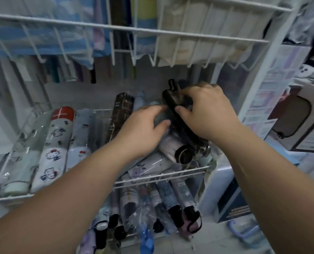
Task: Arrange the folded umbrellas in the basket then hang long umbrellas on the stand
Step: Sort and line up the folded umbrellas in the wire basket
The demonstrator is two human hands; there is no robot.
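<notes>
Though the left of the basket (171, 173) is tidy, sorting is unfinished: right hand (205, 110) grips a black umbrella (172, 106), left hand (141, 131) a grey umbrella (161, 116).

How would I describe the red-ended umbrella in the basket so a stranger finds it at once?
Start at the white wire basket at mid-height, where wrapped folded umbrellas lie side by side. Count from its left wall to the second one, the white cartoon-cat umbrella. Unlike its pale neighbours, its far end is bright red.
</notes>
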